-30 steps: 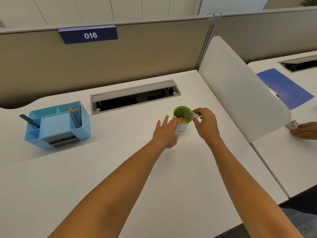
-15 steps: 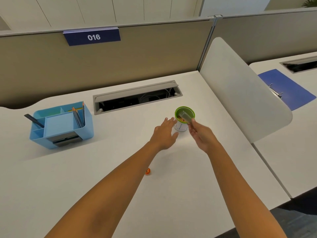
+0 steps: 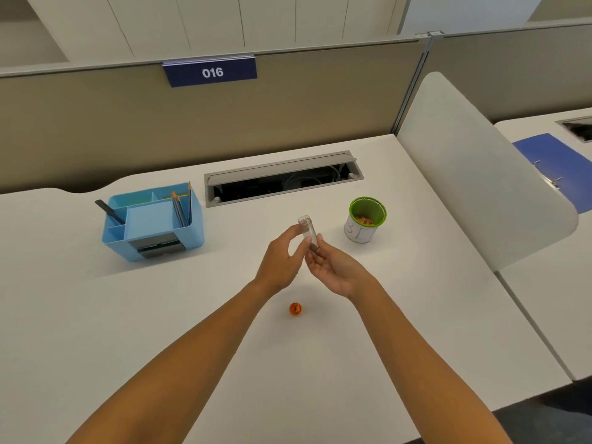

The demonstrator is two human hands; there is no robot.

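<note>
The white desk point(image 3: 128, 315) fills most of the frame, with a beige partition point(image 3: 96, 129) along its far edge carrying a blue sign point(image 3: 211, 72) that reads 016. A white divider point(image 3: 464, 174) stands at the right edge of the desk, and a blue folder point(image 3: 557, 161) lies beyond it at the far right. An open cable slot point(image 3: 282, 179) is sunk into the desk at upper centre. Left of it sits a blue organiser point(image 3: 153, 225) with pencils standing in its back compartment. A green-rimmed cup point(image 3: 366, 219) stands right of centre, with orange bits inside.

My two hands meet in the middle of the frame, just left of the cup and apart from it. My left hand point(image 3: 282, 257) curls in from the left, its forefinger and thumb pinching the tube point(image 3: 308, 230) at its side. My right hand point(image 3: 336, 267) lies palm up, and its fingers point(image 3: 315, 256) and thumb close round the tube's lower end. The tube is clear, nearly upright, its open mouth tilted a little to the upper left, and held above the desk.

A small orange cap point(image 3: 295, 308) lies on the desk below my hands, between my forearms.
</note>
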